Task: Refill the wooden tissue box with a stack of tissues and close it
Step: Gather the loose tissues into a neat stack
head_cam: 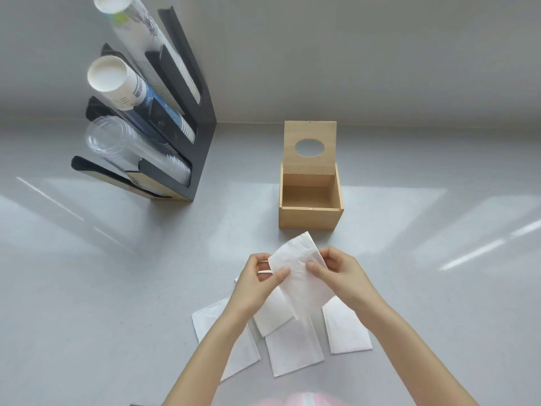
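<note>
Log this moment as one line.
left hand: holding white tissue | right hand: same | open wooden tissue box: empty

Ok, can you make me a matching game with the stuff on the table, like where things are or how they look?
Things:
1. wooden box
2. held tissue
3. cup rack
4. lid hole

Descriptions:
A. black, far left
B. round
C. open, empty inside
D. pinched by both hands, left hand and right hand

Pairs: 1-C, 2-D, 3-A, 4-B
</note>
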{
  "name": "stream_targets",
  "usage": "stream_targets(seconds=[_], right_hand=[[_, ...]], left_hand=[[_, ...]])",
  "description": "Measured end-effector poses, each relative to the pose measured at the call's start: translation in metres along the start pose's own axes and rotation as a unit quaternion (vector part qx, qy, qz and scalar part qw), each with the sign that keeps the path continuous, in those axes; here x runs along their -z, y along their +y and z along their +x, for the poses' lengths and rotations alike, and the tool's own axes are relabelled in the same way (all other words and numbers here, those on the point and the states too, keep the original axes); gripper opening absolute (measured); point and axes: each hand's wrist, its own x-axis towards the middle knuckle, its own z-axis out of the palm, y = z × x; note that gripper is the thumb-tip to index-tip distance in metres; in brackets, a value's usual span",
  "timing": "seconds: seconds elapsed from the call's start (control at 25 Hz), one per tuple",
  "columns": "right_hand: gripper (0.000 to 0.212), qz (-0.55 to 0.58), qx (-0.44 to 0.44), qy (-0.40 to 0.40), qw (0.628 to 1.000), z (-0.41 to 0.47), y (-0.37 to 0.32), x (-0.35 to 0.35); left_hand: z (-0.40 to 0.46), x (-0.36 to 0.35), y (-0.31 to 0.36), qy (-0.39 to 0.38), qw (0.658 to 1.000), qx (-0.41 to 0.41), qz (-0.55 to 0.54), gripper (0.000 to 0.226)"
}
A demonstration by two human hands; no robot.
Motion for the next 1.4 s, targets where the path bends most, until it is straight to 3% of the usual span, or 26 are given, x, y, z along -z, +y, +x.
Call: stream_targets(seconds=[0.24, 0.44, 0.6, 0.68, 0.8, 0.92, 1.04, 1.2, 1.4], right_hand=[[0.006, 0.023, -0.025, -0.036, 0.999, 0.000, 0.016, -0.025], [0.011, 0.008, -0.023, -0.066, 0.998, 0.002, 0.015, -0.044], [0.020, -0.076, -0.016, 0.004, 0.997, 0.014, 0.018, -0.051], [0.022, -0.223, 0.008, 0.049, 0.974, 0.021, 0.022, -0.055], [0.043, -0.456, 0.020, 0.031, 0.889, 0.027, 0.026, -0.067], [0.040, -0.539, -0.005, 0.032, 0.842, 0.031, 0.026, -0.078], [0.032, -0.514, -0.032, 0.026, 0.857, 0.038, 0.028, -0.080], [0.004, -0.457, -0.017, 0.019, 0.889, 0.039, 0.029, -0.078], [0.008, -0.317, 0.033, 0.043, 0.947, 0.032, 0.028, -0.071]], left_hand=[[-0.019, 0.015, -0.022, -0.028, 0.993, 0.041, -0.103, 0.027], [-0.025, 0.026, -0.034, 0.009, 0.989, 0.037, -0.142, 0.025], [-0.028, 0.040, -0.034, 0.046, 0.984, 0.031, -0.171, 0.022], [-0.029, 0.049, -0.033, 0.069, 0.981, 0.026, -0.177, 0.017], [-0.031, 0.060, -0.034, 0.101, 0.977, 0.024, -0.188, 0.011], [-0.034, 0.067, -0.035, 0.120, 0.972, 0.024, -0.201, 0.010], [-0.035, 0.071, -0.036, 0.133, 0.968, 0.021, -0.210, 0.011], [-0.036, 0.074, -0.040, 0.143, 0.966, 0.028, -0.215, 0.011], [-0.033, 0.073, -0.042, 0.128, 0.965, 0.031, -0.226, 0.013]])
